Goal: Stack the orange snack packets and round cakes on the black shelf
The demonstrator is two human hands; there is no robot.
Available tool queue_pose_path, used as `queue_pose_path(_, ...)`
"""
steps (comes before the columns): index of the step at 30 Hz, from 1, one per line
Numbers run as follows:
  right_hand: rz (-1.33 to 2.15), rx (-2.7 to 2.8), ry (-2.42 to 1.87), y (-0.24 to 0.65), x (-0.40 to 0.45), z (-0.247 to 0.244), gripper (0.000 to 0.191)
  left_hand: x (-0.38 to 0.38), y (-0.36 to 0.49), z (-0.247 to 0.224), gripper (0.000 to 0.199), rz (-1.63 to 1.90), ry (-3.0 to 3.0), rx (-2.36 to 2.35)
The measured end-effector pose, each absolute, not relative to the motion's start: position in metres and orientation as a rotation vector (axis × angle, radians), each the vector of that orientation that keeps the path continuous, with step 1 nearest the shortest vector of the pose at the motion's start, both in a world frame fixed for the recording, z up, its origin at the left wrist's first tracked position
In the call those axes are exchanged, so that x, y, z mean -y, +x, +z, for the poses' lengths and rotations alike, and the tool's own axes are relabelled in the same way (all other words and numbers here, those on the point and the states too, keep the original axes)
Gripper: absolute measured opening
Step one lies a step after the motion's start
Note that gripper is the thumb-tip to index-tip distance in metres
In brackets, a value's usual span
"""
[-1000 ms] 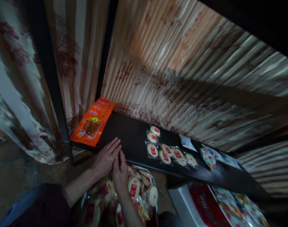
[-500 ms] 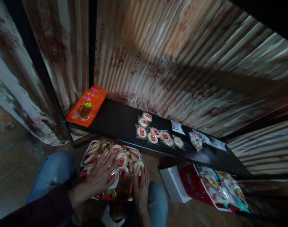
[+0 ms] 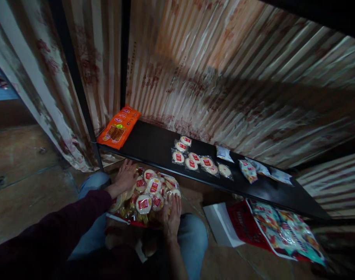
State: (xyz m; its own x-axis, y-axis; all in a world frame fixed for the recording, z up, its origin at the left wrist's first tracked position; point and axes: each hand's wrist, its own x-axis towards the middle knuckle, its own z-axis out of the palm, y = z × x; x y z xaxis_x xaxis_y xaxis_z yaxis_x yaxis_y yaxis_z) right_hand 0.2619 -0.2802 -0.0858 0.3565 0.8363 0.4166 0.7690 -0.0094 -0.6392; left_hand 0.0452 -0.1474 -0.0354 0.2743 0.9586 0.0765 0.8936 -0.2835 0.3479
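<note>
Between my knees sits a red basket (image 3: 138,224) with a white rim, heaped with clear-wrapped round white crackers (image 3: 143,204) that carry red labels. My left hand (image 3: 126,175) lies over the basket's far left side, fingers stretched and reaching toward the shelf edge. At the right side of the heap, my right hand (image 3: 172,214) rests with fingers extended upward against a wrapped cracker (image 3: 174,192). Neither hand visibly grips anything. More of the same wrapped crackers (image 3: 178,157) lie in a loose group on the black shelf (image 3: 154,146) beyond.
Orange snack packets (image 3: 119,128) overlap at the shelf's left end. Small white packets (image 3: 224,153) and a colourful packet (image 3: 248,171) lie toward its right. On the floor at right stand a white box (image 3: 221,225) and a red basket (image 3: 244,227) of snack bags. Black posts (image 3: 75,77) hold the shelf.
My left hand has slid from the middle of the crackers to the basket's far left side, uncovering more of them. My right hand stays at the right side. The view has shifted slightly.
</note>
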Motion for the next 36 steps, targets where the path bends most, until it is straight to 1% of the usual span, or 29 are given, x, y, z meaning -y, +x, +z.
queue_pose_path(4,0.17,1.41,-1.799,0.253,0.273,-0.082,0.052,0.158,0.067,-0.029,0.05,0.361,2.298,-1.541)
queue_pose_path(8,0.325,1.326,-1.783,0.241,0.255,-0.072,0.053,0.161,0.088,-0.026,0.053,0.342,2.264,-1.529)
queue_pose_path(14,0.436,1.226,-1.773,0.229,0.233,-0.061,0.052,0.165,0.097,-0.029,0.049,0.312,2.276,-1.484)
queue_pose_path(24,0.422,1.284,-1.767,0.219,0.218,-0.066,0.049,0.163,0.086,-0.03,0.043,0.353,2.357,-1.391)
queue_pose_path(27,0.339,1.342,-1.755,0.224,0.221,-0.063,0.05,0.16,0.082,-0.031,0.043,0.361,2.376,-1.373)
queue_pose_path(29,0.211,1.339,-1.794,0.24,0.225,-0.065,0.051,0.16,0.08,-0.033,0.042,0.374,2.406,-1.347)
queue_pose_path(31,0.112,1.221,-1.911,0.263,0.23,-0.071,0.054,0.162,0.081,-0.034,0.04,0.397,2.443,-1.321)
queue_pose_path(34,0.105,1.085,-2.025,0.299,0.235,-0.084,0.062,0.165,0.085,-0.034,0.041,0.44,2.49,-1.288)
queue_pose_path(36,0.131,1.073,-2.033,0.315,0.236,-0.093,0.064,0.165,0.09,-0.033,0.043,0.44,2.491,-1.292)
